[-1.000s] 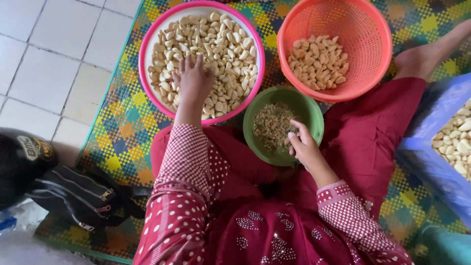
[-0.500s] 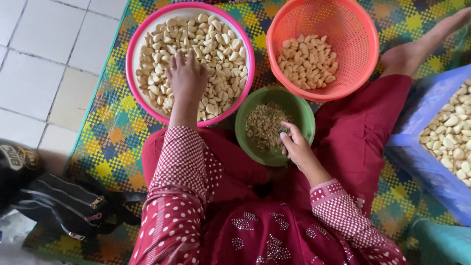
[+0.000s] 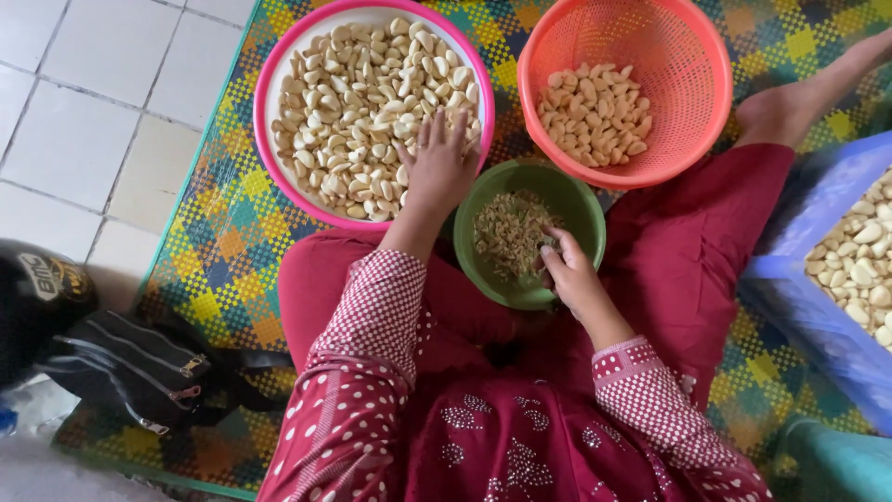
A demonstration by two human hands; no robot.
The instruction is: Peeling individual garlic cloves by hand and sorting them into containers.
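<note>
My left hand lies palm down, fingers spread, on the pale garlic cloves in a pink-rimmed white basin. My right hand rests on the rim of a green bowl of brownish peel scraps, its fingers curled together over the scraps; whether they pinch anything is hidden. The green bowl sits in my lap between red trouser legs. An orange mesh basket with a smaller heap of cloves stands just beyond it.
A blue container with more cloves is at the right edge. A black zipped bag and a dark helmet-like object lie at the left. A woven multicoloured mat covers the white tiled floor. A bare foot extends at upper right.
The view has drifted, so everything sits lower and further right. My left hand stays on the cloves in the pink basin; my right hand stays at the green bowl's rim.
</note>
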